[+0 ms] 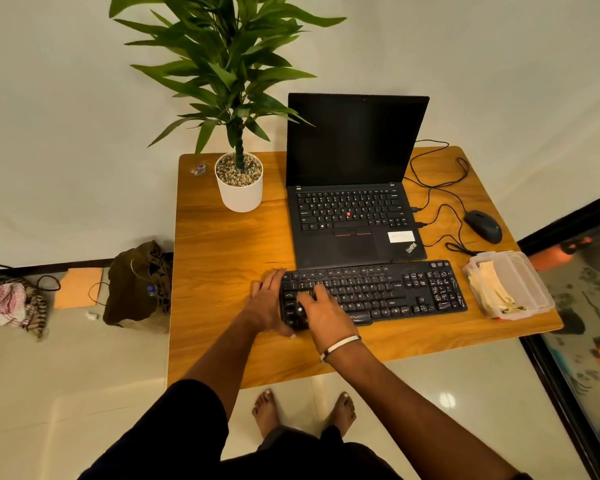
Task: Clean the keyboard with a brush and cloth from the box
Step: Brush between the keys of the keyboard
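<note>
The long black plastic keyboard (374, 292) lay on the orange-brown wooden table (222, 265), just in front of the open black laptop (354, 188), its long axis running left to right across the person's body. The left hand (267, 299) rested flat against the keyboard's left end, fingers (274, 277) spread and released, seemingly bracing the board. The right hand (323, 313) lay over the keys at that same left end, its fingers (317, 292) curled downward around something small and dark with a pale spot; whether that was the brush, and how firmly it was gripped, could not be told from this view.

The clear plastic lidless box (520, 285) stood just beside the keyboard's right end, apart from both hands, with a cream-coloured folded cloth (492, 289) inside it. The right hand was the nearer one to the box, though the whole length of the keyboard lay between them.

Judging by this, the work was at the left end, and most of the keys stretched away to the right of the fingers. The coming move would probably run rightward along the keyboard's long axis, toward the number pad and the box beyond it.
</note>
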